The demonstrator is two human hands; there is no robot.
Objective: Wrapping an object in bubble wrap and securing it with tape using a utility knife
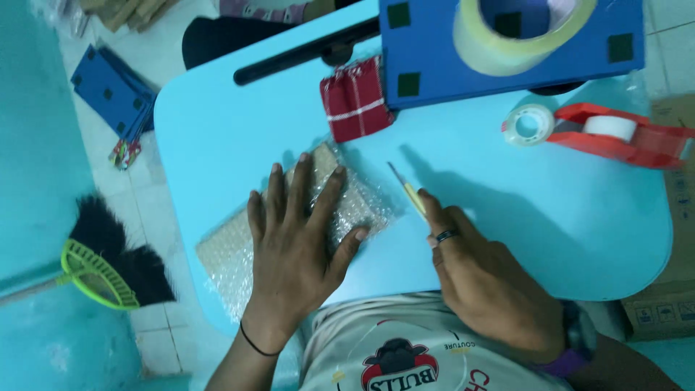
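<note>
A bubble-wrapped parcel (289,224) lies on the light blue table (550,217), at its near-left edge. The left hand (297,239) presses flat on it, fingers spread. Just right of the parcel, the right hand (478,275) grasps a yellow-handled cutter (407,190), blade pointing away. Beyond the parcel lies a red checked cloth (356,99); far right, a red tape dispenser (615,134).

Strong blue-teal cast, soft shadows, slight blur, dim edges

Just one head cam, looking steeply down, pretty close over the left hand (293,235) and table (536,239).
</note>
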